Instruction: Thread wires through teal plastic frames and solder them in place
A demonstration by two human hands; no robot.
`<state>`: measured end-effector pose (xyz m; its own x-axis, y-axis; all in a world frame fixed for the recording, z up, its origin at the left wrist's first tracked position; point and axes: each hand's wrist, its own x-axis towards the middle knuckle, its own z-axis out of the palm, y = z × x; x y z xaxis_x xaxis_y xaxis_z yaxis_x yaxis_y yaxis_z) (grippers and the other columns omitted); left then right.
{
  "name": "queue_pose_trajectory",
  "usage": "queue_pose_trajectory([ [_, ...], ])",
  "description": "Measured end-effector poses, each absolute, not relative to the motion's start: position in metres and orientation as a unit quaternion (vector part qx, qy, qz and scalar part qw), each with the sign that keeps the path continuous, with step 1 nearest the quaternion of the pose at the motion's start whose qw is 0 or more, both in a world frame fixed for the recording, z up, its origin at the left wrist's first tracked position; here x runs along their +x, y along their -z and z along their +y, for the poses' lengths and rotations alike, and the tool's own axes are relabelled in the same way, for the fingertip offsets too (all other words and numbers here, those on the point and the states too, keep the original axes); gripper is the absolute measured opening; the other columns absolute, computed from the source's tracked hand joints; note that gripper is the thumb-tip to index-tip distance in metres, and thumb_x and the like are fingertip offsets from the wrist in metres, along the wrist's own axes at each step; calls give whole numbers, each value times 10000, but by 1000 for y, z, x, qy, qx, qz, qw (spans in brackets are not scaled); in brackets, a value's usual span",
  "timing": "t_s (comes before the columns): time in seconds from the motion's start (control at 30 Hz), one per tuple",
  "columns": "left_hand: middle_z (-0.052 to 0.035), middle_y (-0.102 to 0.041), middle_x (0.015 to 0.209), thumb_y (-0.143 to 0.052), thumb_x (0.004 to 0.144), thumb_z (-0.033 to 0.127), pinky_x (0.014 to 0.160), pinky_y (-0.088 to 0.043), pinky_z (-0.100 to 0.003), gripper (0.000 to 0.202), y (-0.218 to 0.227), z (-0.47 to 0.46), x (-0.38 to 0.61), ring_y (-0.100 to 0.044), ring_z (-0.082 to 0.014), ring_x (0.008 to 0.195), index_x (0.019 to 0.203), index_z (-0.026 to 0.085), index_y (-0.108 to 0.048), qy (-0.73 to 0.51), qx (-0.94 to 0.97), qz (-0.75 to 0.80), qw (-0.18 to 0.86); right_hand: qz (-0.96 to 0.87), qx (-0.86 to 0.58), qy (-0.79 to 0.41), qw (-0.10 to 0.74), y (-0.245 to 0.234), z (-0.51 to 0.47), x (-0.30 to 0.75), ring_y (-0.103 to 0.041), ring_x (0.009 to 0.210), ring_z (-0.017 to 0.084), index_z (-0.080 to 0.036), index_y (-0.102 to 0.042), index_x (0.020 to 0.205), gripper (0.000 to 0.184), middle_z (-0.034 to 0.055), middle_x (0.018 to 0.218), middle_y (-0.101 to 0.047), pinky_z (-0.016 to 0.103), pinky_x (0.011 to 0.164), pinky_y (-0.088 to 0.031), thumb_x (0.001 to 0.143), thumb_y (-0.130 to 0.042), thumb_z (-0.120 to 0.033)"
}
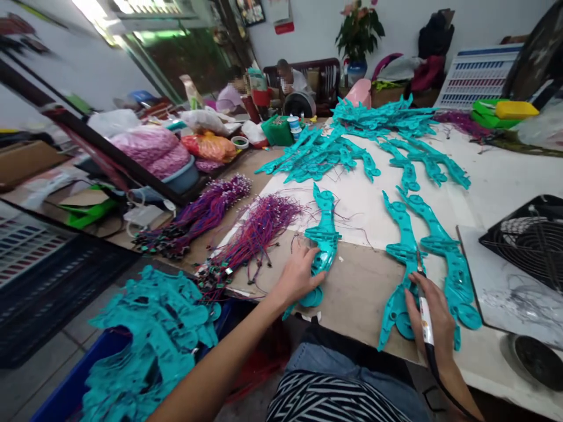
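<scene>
Two hands: both the person's own, low over the near edge of the worktop (pixel 360 287).
Left hand (pixel 299 272): grip open, fingers spread flat on a teal piece (pixel 325 234) that lies lengthwise near the front edge.
Right hand (pixel 440 328): grip closed around a white tool (pixel 424 319), its tip pointing away and resting on a second piece (pixel 402 249).
Cord (pixel 440 375): black, trailing from the tool back past the wrist.
Third piece (pixel 448 264): just right of the second.
Wires (pixel 259 228): red and purple bundles, left of the left hand.
Pile (pixel 343 152): many teal pieces across the far worktop.
Crate (pixel 61 392): blue, down at the left, heaped with teal pieces.
Grille (pixel 532 240): black, at the right edge.
</scene>
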<state>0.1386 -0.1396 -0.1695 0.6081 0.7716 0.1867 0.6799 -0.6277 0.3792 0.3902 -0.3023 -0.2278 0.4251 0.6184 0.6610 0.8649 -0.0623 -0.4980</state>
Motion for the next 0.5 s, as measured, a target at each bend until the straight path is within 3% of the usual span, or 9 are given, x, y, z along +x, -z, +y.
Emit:
queue_pose_trajectory([
  [0.07, -116, -628, 1075, -706, 763, 366, 925, -496, -402, 418, 161, -122, 131, -595, -268, 1048, 1131, 180, -638, -219, 884, 395, 120, -520, -718, 133, 442, 227, -302, 389, -654, 1050, 255, -214, -594, 1292, 397, 87, 1125, -699, 382, 921, -515, 903, -598, -293],
  [0.17, -115, -645, 1080, -560, 882, 353, 975, -466, -395, 303, 134, -60, 122, -589, -248, 1059, 1088, 168, -682, -252, 850, 459, 61, -527, -723, 139, 424, 225, -302, 387, -661, 1034, 245, -193, -599, 1285, 395, 89, 1145, -693, 358, 938, -497, 910, -590, -318],
  [0.27, -125, -624, 1219, -435, 942, 256, 1054, -410, -383, 350, 109, 28, 124, -550, -255, 1176, 1185, 169, -671, -75, 813, 578, 18, -538, -723, 151, 406, 224, -302, 386, -668, 1014, 242, -195, -603, 1280, 392, 79, 1156, -691, 350, 935, -489, 919, -572, -344],
  [0.37, -148, -602, 1267, -520, 906, 207, 1028, -433, -412, 335, 108, 99, 140, -537, -307, 1211, 1208, 175, -663, -8, 801, 598, 25, -539, -732, 150, 389, 224, -304, 388, -670, 1019, 251, -217, -580, 1310, 417, 68, 1179, -684, 355, 913, -494, 919, -560, -360],
  [0.5, -125, -590, 1258, -604, 909, 321, 946, -506, -463, 359, 128, 143, 161, -582, -264, 1132, 1230, 160, -592, 32, 805, 591, 34, -566, -729, 149, 355, 230, -308, 390, -677, 1013, 242, -231, -549, 1338, 442, 57, 1190, -678, 334, 868, -508, 932, -508, -399],
])
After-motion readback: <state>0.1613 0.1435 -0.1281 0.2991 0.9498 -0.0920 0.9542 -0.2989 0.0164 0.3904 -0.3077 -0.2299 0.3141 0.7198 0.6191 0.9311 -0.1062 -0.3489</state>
